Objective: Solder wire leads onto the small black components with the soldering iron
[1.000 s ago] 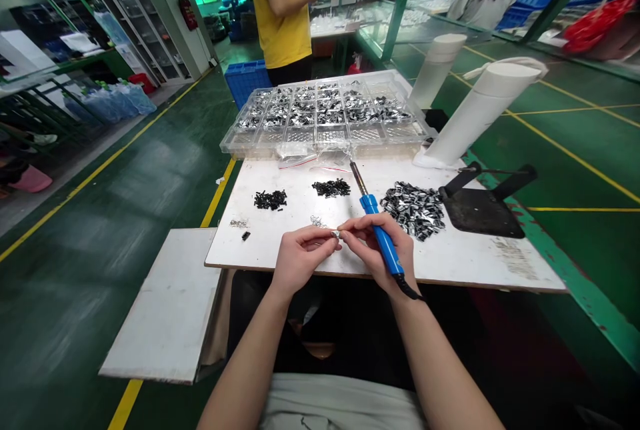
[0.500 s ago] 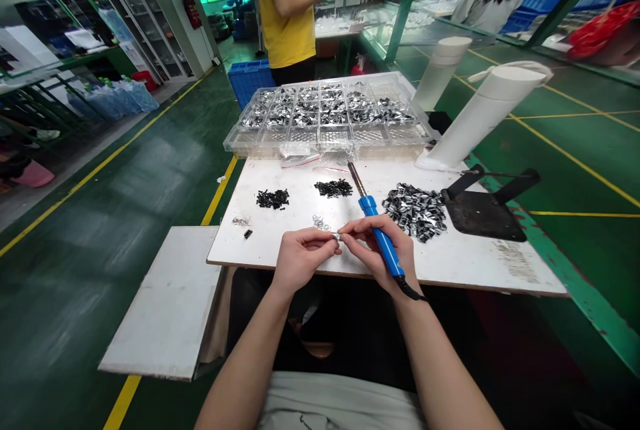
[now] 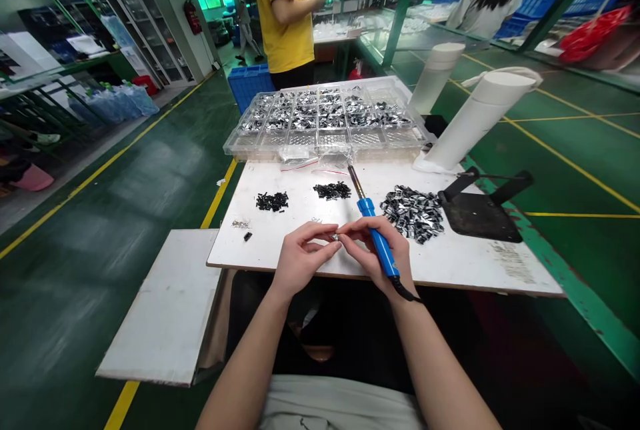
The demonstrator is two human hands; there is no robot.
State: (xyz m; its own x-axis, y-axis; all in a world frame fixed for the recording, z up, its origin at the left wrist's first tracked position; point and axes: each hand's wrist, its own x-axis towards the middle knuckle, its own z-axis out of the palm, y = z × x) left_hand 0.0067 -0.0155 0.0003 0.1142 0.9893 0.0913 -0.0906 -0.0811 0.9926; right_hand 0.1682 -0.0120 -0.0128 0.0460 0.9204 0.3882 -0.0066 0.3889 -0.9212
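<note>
My left hand point(image 3: 299, 258) pinches a tiny silvery part point(image 3: 336, 237) between thumb and fingers, just above the front of the white board point(image 3: 260, 247). The fingertips of my right hand point(image 3: 363, 253) meet it from the other side. A soldering iron point(image 3: 380, 243) with a blue handle lies across my right hand, its metal tip pointing away from me and its cord running over the wrist. Beyond the fingers are two piles of small black pieces point(image 3: 272, 201) and, to the right, a larger heap of black-and-silver pieces point(image 3: 413, 213). Fingers hide the part's exact shape.
A clear compartment tray point(image 3: 325, 140) full of small parts spans the back. Two white cylinders point(image 3: 480, 117) lean at right, near a black metal stand point(image 3: 483, 217). Fine metal bits point(image 3: 240, 224) and one black piece point(image 3: 248, 237) lie left. A person in yellow point(image 3: 287, 17) stands beyond.
My fingers have shifted slightly around the tiny part, and the left fingers are raised a little. The soldering iron stays in my right hand. Another person has come into view in the far background.
</note>
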